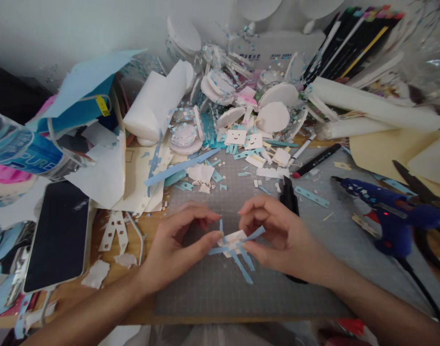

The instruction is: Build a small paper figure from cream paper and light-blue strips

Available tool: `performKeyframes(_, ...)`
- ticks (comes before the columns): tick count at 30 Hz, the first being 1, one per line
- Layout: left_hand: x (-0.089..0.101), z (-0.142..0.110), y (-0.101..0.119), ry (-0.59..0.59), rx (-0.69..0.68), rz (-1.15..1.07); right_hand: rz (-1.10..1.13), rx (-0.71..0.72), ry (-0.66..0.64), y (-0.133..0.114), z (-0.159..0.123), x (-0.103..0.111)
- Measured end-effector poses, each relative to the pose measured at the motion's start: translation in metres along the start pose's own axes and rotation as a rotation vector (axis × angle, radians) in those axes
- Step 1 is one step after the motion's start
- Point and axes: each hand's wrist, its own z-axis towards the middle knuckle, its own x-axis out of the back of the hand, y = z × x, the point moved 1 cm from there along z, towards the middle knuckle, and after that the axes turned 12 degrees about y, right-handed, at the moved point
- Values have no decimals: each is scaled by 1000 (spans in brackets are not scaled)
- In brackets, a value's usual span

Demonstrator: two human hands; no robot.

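Observation:
Between my hands, just above the grey cutting mat (220, 298), is a small white paper figure (235, 237) with several light-blue paper strips sticking out from it. My left hand (184, 235) pinches its left side, the thumb by an upright blue strip. On the other side my right hand (277, 235) grips the figure's right edge between thumb and curled fingers. Parts of the figure are covered by the fingertips. Farther back lie two finished-looking white paper squares with drawn smiles, one of them a smiling square (236, 137) with blue strips under it.
A black utility knife (289, 197) lies beside my right hand. To the right is a blue glue gun (382, 206) with its cord, near black scissors (421, 187). A phone (59, 235) and a water bottle (29, 149) are at left. White foam discs (274, 117) pile up behind paper scraps.

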Motion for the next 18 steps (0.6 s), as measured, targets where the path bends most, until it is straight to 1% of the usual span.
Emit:
performKeyframes(3,-2,0,-1,-41,29,-23,-9,11,4,0,-1,0)
performKeyframes(8,-2,0,-1,13,99,-83,-22,43,13,0,-2,0)
performKeyframes(10,-2,1,0,15,115,-91,-30,42,13,1,-1,0)
performKeyframes(15,-2,0,1,-28,79,-72,-25,42,5,2,-1,0)
performKeyframes(18,-2,-1,1,10,68,-89,-24,39,5,2,-2,0)
